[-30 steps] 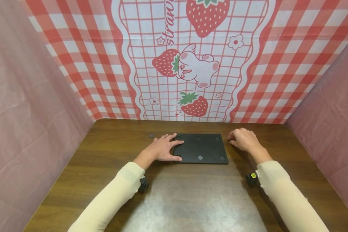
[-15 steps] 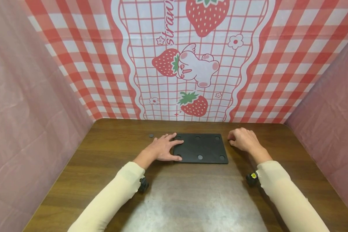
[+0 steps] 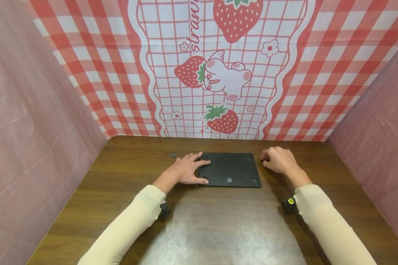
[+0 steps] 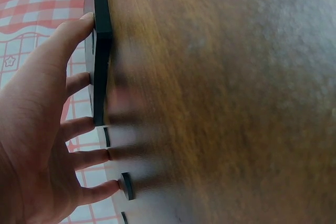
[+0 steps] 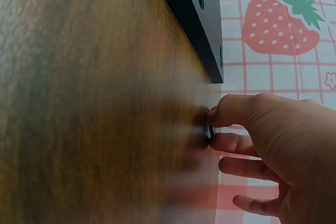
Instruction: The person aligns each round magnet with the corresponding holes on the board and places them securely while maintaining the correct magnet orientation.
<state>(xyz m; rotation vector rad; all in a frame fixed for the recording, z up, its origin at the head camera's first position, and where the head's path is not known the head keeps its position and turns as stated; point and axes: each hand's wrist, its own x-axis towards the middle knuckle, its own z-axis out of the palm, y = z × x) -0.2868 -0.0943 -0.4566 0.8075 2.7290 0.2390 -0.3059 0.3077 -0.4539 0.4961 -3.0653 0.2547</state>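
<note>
A flat black rectangular board (image 3: 233,169) with round recesses along its long edges lies on the table. One grey disc (image 3: 229,180) fills the near middle recess. My left hand (image 3: 187,169) rests spread over the board's left end, thumb and fingertips on its surface. In the left wrist view, the little finger's tip is right at a small dark disc (image 4: 126,186) on the table. Right of the board, my right hand (image 3: 278,159) pinches another thin dark disc (image 5: 211,130) between thumb and index finger, close to the tabletop. Its other fingers are loosely bent.
A small grey disc (image 3: 173,155) lies on the wooden table (image 3: 219,224) left of the board, beyond my left hand. A strawberry-print checked cloth (image 3: 219,73) hangs behind the table. Pink curtains (image 3: 36,129) enclose the sides.
</note>
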